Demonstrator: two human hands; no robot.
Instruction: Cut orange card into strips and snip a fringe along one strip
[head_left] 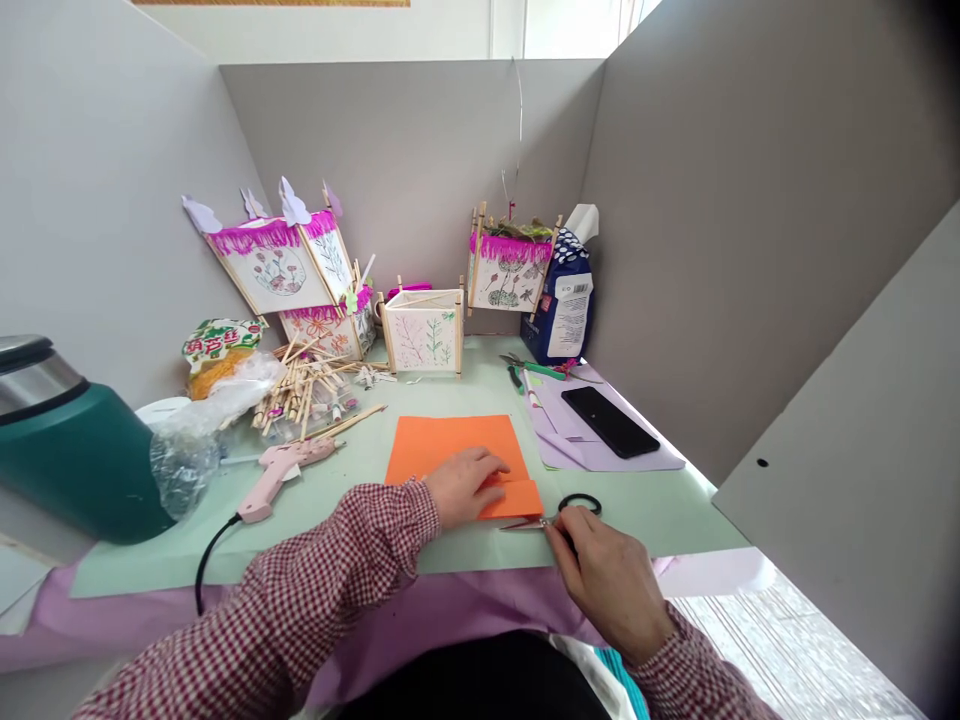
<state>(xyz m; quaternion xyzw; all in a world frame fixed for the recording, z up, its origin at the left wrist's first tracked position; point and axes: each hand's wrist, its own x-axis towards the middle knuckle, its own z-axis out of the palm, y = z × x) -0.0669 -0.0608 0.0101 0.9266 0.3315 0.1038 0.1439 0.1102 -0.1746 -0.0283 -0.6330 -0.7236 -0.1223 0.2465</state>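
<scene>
The left hand (463, 488) lies nearly flat and open on a sheet of orange paper (450, 450), pressing it down and grasping nothing. The paper sits near the front edge of the table (660, 530), and its matte corner is folded over into a flap (521, 498). The right hand (609, 585) is closed around small scissors (525, 524) with thin metal blades and a black loop handle. The fingers seem to pinch near the pivot, but the hand hides part of the grip, so I am not fully sure.

The pointed blades are just beside the folded paper and not far from the left hand, so a careless movement could cut the wrong place or prick the skin. Light paper can also slide if the pressure becomes weak, and then the fold may shift. A pink hot glue gun (289, 472) rests on the left with its black cord (206, 560) hanging over the edge, and a sleeve could catch this cord. Further back stand square lanterns (424, 332) of thin wooden sticks and painted paper.
</scene>
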